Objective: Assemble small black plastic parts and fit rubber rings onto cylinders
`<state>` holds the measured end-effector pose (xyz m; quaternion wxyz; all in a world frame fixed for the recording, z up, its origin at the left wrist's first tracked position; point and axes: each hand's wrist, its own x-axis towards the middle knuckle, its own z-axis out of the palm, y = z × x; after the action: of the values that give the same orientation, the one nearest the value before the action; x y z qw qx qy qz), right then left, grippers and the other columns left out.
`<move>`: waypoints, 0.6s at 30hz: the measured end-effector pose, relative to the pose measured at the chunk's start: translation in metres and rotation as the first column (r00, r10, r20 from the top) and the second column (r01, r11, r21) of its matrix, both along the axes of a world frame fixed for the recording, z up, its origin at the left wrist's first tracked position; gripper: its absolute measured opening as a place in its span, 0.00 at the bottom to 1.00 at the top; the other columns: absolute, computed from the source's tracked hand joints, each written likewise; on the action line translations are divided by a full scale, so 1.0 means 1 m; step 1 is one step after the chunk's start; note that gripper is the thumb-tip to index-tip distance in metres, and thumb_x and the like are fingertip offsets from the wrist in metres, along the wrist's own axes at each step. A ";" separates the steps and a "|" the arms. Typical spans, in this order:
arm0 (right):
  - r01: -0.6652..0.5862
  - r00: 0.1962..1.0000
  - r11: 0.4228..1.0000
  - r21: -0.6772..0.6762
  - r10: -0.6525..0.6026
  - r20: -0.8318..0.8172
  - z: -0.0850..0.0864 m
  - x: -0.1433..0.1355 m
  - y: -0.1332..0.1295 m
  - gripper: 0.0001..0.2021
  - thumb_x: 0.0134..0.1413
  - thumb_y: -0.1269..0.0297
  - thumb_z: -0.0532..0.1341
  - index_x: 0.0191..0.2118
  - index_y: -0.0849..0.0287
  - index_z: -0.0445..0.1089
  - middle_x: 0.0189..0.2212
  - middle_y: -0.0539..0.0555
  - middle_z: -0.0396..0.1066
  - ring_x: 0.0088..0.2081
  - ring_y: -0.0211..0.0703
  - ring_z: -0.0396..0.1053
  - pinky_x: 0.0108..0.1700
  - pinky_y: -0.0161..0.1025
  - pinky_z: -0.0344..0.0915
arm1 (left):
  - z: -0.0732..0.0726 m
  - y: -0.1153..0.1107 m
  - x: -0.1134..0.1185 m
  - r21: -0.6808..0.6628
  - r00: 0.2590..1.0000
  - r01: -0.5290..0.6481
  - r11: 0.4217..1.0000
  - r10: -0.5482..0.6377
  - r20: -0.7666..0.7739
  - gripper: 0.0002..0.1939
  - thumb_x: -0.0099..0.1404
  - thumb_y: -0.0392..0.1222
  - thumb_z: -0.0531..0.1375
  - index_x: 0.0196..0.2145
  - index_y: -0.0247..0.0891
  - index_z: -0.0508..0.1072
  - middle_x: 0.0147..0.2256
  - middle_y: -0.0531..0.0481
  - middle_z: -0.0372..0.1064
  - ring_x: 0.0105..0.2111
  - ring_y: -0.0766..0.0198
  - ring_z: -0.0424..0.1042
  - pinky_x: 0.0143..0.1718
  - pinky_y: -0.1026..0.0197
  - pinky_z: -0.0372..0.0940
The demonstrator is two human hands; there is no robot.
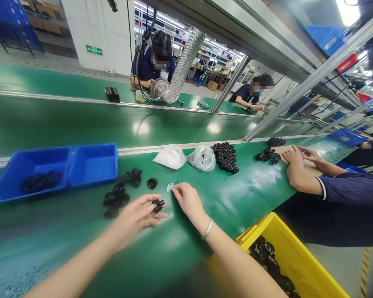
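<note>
My left hand (143, 213) holds a small black part (157, 205) between thumb and fingers, above the green work surface (186, 231). My right hand (188, 198), with a silver bangle at the wrist, has its fingertips pinched beside a little pile of small white pieces (169, 187); whatever is between them is too small to make out. A black cup-shaped part (152, 183) stands just behind my left hand. More black parts (116, 198) lie in a group to its left. Two plastic bags, one with white contents (170, 156) and one with darker contents (202, 158), rest behind my right hand.
Blue bins (93, 163) stand at the left. Rows of black parts (226, 157) lie right of the bags. A yellow crate (298, 252) with black parts is at lower right. A co-worker's arms (304, 176) reach in from the right. Metal posts and other people are beyond.
</note>
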<state>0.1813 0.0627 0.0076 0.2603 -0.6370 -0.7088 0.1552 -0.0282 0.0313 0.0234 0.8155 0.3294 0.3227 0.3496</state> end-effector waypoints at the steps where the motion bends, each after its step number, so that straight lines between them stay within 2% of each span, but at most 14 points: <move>1: -0.001 1.000 1.000 0.003 0.001 0.001 -0.001 0.000 0.000 0.07 0.58 0.71 0.58 0.29 0.60 0.69 0.27 0.51 0.69 0.28 0.40 0.65 0.32 0.36 0.61 | -0.001 0.000 0.000 -0.007 1.000 0.000 1.000 0.001 0.015 0.17 0.67 0.42 0.57 0.52 0.35 0.65 0.48 0.39 0.69 0.46 0.51 0.73 0.45 0.53 0.67; 4: -0.008 1.000 1.000 0.011 0.008 -0.002 -0.003 0.001 -0.001 0.07 0.59 0.70 0.58 0.30 0.59 0.69 0.27 0.51 0.68 0.28 0.40 0.65 0.32 0.36 0.60 | -0.004 0.001 0.000 -0.021 0.999 -0.013 1.000 0.014 0.039 0.16 0.67 0.39 0.56 0.51 0.34 0.66 0.47 0.38 0.69 0.43 0.53 0.73 0.43 0.54 0.67; 7: -0.022 1.000 1.000 0.022 0.022 -0.012 -0.006 0.004 -0.003 0.07 0.59 0.70 0.57 0.30 0.59 0.69 0.27 0.51 0.68 0.29 0.41 0.65 0.32 0.36 0.60 | -0.006 0.002 0.000 -0.030 0.995 -0.042 0.999 0.045 0.088 0.14 0.68 0.39 0.54 0.50 0.34 0.67 0.42 0.40 0.70 0.38 0.59 0.72 0.36 0.59 0.66; 10: -0.040 0.999 0.999 0.036 0.041 -0.028 -0.007 0.007 -0.004 0.07 0.60 0.70 0.56 0.31 0.59 0.69 0.27 0.51 0.67 0.29 0.41 0.64 0.33 0.37 0.61 | -0.009 0.003 0.001 -0.044 0.987 -0.069 0.997 0.074 0.145 0.11 0.69 0.40 0.54 0.45 0.34 0.70 0.38 0.45 0.68 0.29 0.68 0.66 0.26 0.67 0.60; 13: -0.052 0.997 0.997 0.051 0.055 -0.051 -0.008 0.008 -0.005 0.07 0.60 0.70 0.56 0.30 0.59 0.68 0.26 0.51 0.66 0.29 0.41 0.64 0.33 0.37 0.61 | -0.010 0.005 0.000 -0.104 0.979 -0.050 0.993 0.069 0.192 0.08 0.68 0.39 0.55 0.42 0.35 0.71 0.36 0.47 0.66 0.25 0.73 0.59 0.22 0.70 0.53; 18: -0.053 0.994 0.996 0.073 0.059 -0.087 -0.012 0.009 -0.006 0.07 0.60 0.68 0.56 0.31 0.59 0.68 0.27 0.51 0.66 0.29 0.40 0.64 0.33 0.37 0.60 | -0.007 0.006 0.001 -0.194 0.964 -0.048 0.980 0.096 0.246 0.15 0.68 0.37 0.53 0.50 0.30 0.69 0.44 0.33 0.69 0.25 0.72 0.58 0.23 0.68 0.54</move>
<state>0.1908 0.0571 -0.0041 0.3096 -0.5997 -0.7192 0.1653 -0.0276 0.0373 0.0160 0.8641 0.1920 0.2586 0.3867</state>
